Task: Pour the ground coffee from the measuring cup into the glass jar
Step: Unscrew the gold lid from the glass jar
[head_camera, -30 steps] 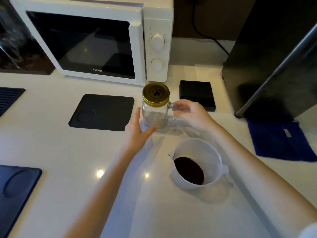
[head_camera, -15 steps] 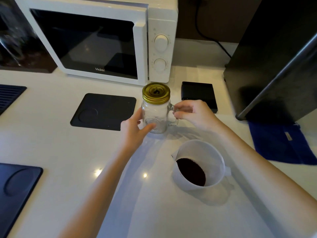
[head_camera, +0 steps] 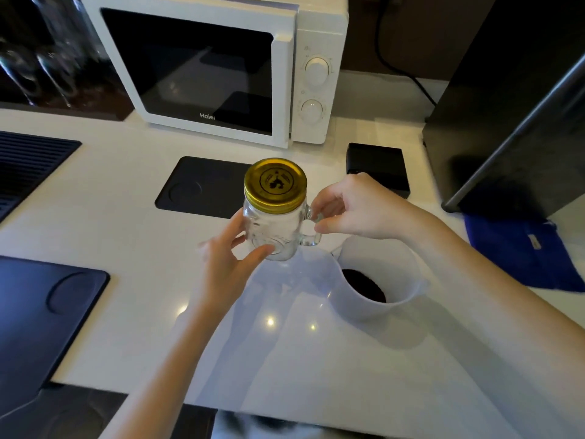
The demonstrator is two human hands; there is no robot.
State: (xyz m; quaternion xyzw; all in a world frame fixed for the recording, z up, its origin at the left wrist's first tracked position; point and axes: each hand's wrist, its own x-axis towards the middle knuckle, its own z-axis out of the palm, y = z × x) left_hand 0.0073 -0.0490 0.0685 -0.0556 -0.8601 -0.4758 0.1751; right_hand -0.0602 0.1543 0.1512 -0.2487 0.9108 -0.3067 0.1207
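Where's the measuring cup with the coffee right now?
The measuring cup stands on the white counter, right of centre in the head view, just under the right hand and near the glass jar.

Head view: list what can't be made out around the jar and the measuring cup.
- Glass jar base: the left hand covers it, so lifted or resting cannot be told.
- Jar handle: partly behind the right hand fingers.
- Gold lid emblem: too small to read.
- Measuring cup markings and coffee depth: hidden by the cup wall and the steep angle.
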